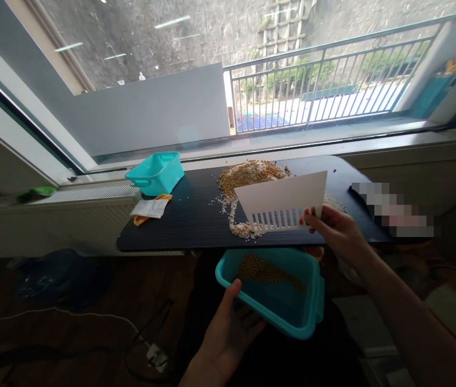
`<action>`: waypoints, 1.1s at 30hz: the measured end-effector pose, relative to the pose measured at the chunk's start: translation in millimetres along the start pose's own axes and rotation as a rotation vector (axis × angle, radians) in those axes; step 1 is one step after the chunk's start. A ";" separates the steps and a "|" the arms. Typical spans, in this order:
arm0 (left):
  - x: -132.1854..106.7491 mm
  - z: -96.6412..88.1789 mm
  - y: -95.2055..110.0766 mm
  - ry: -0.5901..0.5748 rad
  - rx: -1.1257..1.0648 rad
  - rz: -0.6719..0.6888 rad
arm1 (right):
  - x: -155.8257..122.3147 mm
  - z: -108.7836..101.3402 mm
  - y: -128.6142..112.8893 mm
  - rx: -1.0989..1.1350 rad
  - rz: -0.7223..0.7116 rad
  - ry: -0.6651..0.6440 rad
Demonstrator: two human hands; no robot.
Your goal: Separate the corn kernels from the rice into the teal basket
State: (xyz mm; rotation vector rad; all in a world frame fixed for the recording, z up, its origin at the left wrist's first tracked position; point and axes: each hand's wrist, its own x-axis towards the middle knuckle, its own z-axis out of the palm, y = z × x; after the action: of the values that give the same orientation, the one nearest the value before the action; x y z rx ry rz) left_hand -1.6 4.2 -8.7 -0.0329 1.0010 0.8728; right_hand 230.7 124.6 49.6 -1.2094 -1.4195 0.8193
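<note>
My right hand [335, 231] pinches the right end of a white slotted card [284, 196], holding it tilted above the dark tabletop [187, 223]. Behind the card lies a heap of yellow-brown beans mixed with white grains [248, 174]. A thin trail of white grains and beans [244, 230] curves down to the card's lower left corner. Below the table's front edge, my left hand [232, 328] grips the side of a turquoise plastic bin [288, 317], thumb over the rim and fingers underneath. Beans [264, 269] lie along the far side of that bin's floor.
Another turquoise basket [157, 174] stands at the table's back left, beside a white paper and orange cloth [151, 208]. A pixelated patch [393, 212] covers something at the right. A radiator [86, 207], window and railing are beyond. A power strip [156, 357] with cables lies on the floor.
</note>
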 end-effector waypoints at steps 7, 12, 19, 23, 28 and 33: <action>-6.2 2.6 -2.4 0.001 -0.010 0.020 | -0.6 0.3 7.5 -0.044 0.002 -0.008; -9.4 6.9 -0.9 -0.006 -0.033 0.006 | -6.7 -4.1 7.1 -0.017 0.023 -0.011; -8.6 7.3 0.5 0.014 -0.035 0.004 | -19.1 -9.6 4.8 0.035 0.083 -0.006; -6.2 4.0 0.3 0.002 -0.035 0.000 | -23.7 -15.5 8.2 0.086 0.136 0.018; -5.3 2.6 -1.0 -0.012 -0.036 0.003 | -30.0 1.1 6.0 0.085 0.128 0.054; -5.5 1.0 -0.6 -0.015 -0.047 0.008 | -35.6 15.8 10.1 0.062 0.156 0.034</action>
State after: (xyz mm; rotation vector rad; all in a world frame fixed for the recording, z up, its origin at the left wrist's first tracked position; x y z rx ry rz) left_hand -1.8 0.8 -4.3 -0.0620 0.9668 0.9021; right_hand 215.6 94.9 26.9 -1.2917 -1.2753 0.9389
